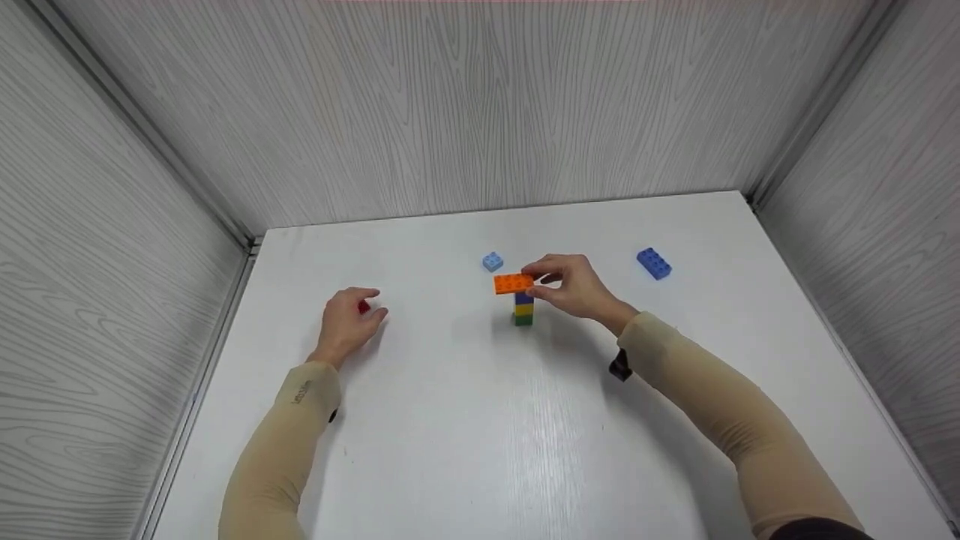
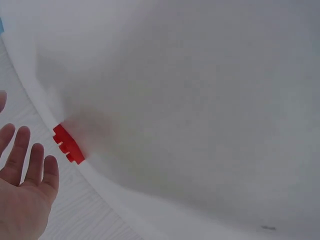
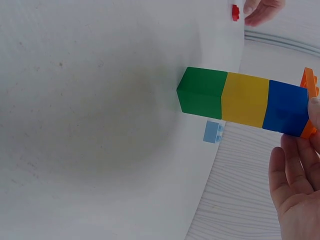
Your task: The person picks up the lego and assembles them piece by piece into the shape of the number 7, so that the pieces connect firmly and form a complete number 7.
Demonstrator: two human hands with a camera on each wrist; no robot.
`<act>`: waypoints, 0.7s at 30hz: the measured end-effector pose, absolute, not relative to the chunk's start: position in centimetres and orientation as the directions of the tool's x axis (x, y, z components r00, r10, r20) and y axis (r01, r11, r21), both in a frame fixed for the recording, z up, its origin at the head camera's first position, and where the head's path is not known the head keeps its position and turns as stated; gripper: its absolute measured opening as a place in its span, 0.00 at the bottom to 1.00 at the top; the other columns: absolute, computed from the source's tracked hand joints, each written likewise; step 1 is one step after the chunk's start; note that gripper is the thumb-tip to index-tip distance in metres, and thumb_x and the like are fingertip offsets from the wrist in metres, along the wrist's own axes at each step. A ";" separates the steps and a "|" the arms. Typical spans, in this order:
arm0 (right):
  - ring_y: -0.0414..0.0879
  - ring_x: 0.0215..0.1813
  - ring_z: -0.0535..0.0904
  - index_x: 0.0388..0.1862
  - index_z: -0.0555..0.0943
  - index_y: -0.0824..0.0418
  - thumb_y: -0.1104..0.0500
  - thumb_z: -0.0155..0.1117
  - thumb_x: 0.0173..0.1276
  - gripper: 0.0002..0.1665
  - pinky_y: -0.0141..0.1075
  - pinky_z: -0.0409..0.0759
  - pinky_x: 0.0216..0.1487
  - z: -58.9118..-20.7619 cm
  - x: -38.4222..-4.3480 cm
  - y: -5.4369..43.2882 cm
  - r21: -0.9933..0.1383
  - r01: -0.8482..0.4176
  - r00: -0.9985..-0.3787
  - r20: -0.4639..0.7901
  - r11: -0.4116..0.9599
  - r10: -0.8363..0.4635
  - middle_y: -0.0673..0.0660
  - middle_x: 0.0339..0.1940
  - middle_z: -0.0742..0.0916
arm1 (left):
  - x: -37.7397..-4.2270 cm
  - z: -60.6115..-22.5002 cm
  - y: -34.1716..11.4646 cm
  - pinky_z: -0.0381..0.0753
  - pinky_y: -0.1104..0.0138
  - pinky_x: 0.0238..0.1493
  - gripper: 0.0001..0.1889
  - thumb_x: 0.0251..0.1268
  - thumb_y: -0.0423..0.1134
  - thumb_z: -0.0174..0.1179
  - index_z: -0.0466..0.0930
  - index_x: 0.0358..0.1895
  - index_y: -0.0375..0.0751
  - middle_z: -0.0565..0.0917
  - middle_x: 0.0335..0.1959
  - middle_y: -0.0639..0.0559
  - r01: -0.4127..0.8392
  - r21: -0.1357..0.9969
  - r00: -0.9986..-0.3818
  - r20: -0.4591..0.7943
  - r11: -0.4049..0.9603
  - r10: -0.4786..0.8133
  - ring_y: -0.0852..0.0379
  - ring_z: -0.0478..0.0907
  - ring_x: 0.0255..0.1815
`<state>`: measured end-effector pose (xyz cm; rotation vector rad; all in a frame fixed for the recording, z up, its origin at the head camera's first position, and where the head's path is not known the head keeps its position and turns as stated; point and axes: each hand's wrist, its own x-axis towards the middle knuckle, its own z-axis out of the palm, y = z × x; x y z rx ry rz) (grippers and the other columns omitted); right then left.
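A small tower of toy bricks stands upright on the white table, with a green brick (image 3: 202, 93) at its base, a yellow brick (image 3: 245, 99) in the middle and a blue brick (image 3: 286, 106) above. My right hand (image 1: 574, 289) pinches a flat orange studded brick (image 1: 511, 283) between thumb and fingers at the tower's top. The orange brick juts out to the left, beyond the blue one. Over on the left, my left hand (image 1: 347, 322) hovers with spread, relaxed fingers beside a red brick (image 2: 69, 144). In the head view, that hand partly hides the red brick.
Behind the tower lies a small light blue brick (image 1: 492, 262). Further right is a longer blue brick (image 1: 654, 264). Grey wood-grain panels (image 1: 480, 112) wall in the table (image 1: 450, 435) at the back and on both sides.
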<state>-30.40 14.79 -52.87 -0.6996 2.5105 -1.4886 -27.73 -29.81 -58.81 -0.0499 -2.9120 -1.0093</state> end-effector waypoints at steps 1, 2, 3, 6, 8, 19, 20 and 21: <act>0.57 0.63 0.90 0.65 0.92 0.57 0.63 0.78 0.76 0.20 0.58 0.88 0.74 -52.9 -30.4 14.8 -0.857 -0.318 -0.882 0.111 0.405 -0.458 0.59 0.61 0.93 | -27.8 -58.9 -30.0 0.80 0.40 0.80 0.23 0.80 0.40 0.66 0.85 0.71 0.35 0.85 0.71 0.33 0.035 0.622 -0.998 0.066 0.783 -0.007 0.33 0.80 0.74; 0.56 0.63 0.90 0.65 0.92 0.57 0.63 0.78 0.77 0.20 0.58 0.88 0.74 -52.9 -30.5 14.8 -0.856 -0.319 -0.882 0.110 0.407 -0.459 0.59 0.61 0.93 | -27.8 -59.0 -30.2 0.79 0.40 0.82 0.23 0.80 0.40 0.66 0.85 0.72 0.35 0.85 0.72 0.33 0.018 0.627 -0.998 0.061 0.779 -0.026 0.33 0.78 0.76; 0.56 0.63 0.90 0.66 0.92 0.57 0.62 0.78 0.77 0.20 0.57 0.89 0.74 -52.9 -30.5 14.7 -0.855 -0.319 -0.881 0.108 0.410 -0.460 0.59 0.61 0.93 | -27.8 -59.1 -30.4 0.79 0.40 0.83 0.23 0.80 0.39 0.66 0.84 0.72 0.35 0.84 0.73 0.32 0.004 0.631 -0.998 0.057 0.776 -0.040 0.32 0.77 0.78; 0.57 0.63 0.90 0.66 0.92 0.57 0.62 0.78 0.77 0.20 0.58 0.88 0.74 -52.9 -30.6 14.8 -0.852 -0.318 -0.882 0.105 0.416 -0.460 0.59 0.61 0.93 | -27.9 -59.3 -30.7 0.79 0.40 0.82 0.24 0.80 0.39 0.65 0.83 0.74 0.35 0.83 0.74 0.32 -0.038 0.634 -0.997 0.030 0.772 -0.073 0.32 0.76 0.78; 0.57 0.63 0.90 0.66 0.92 0.58 0.62 0.78 0.77 0.20 0.58 0.88 0.74 -52.9 -30.6 14.8 -0.852 -0.319 -0.881 0.106 0.415 -0.460 0.59 0.61 0.93 | -28.1 -59.4 -30.8 0.79 0.41 0.82 0.25 0.80 0.39 0.65 0.81 0.75 0.34 0.82 0.75 0.31 -0.065 0.633 -0.996 0.005 0.771 -0.088 0.32 0.76 0.78; 0.57 0.61 0.91 0.64 0.92 0.57 0.63 0.78 0.76 0.19 0.60 0.89 0.71 -53.1 -30.5 14.8 -0.857 -0.348 -0.870 0.144 0.381 -0.471 0.59 0.59 0.94 | -28.1 -59.4 -31.6 0.76 0.42 0.83 0.29 0.79 0.39 0.65 0.78 0.75 0.25 0.81 0.71 0.27 -0.197 0.617 -0.977 -0.063 0.762 -0.202 0.30 0.77 0.76; 0.57 0.61 0.91 0.64 0.92 0.57 0.64 0.78 0.76 0.19 0.60 0.90 0.71 -53.1 -30.5 14.8 -0.856 -0.350 -0.870 0.146 0.380 -0.471 0.60 0.59 0.94 | -28.1 -59.4 -31.6 0.77 0.42 0.82 0.28 0.79 0.39 0.65 0.79 0.73 0.24 0.82 0.69 0.27 -0.202 0.618 -0.977 -0.066 0.760 -0.205 0.30 0.77 0.74; 0.56 0.60 0.91 0.64 0.93 0.57 0.64 0.78 0.76 0.20 0.59 0.90 0.71 -53.1 -30.5 14.8 -0.857 -0.347 -0.872 0.145 0.381 -0.468 0.59 0.59 0.94 | -28.1 -59.4 -31.7 0.78 0.42 0.81 0.27 0.79 0.40 0.65 0.80 0.72 0.24 0.82 0.68 0.27 -0.206 0.615 -0.976 -0.072 0.761 -0.206 0.30 0.78 0.72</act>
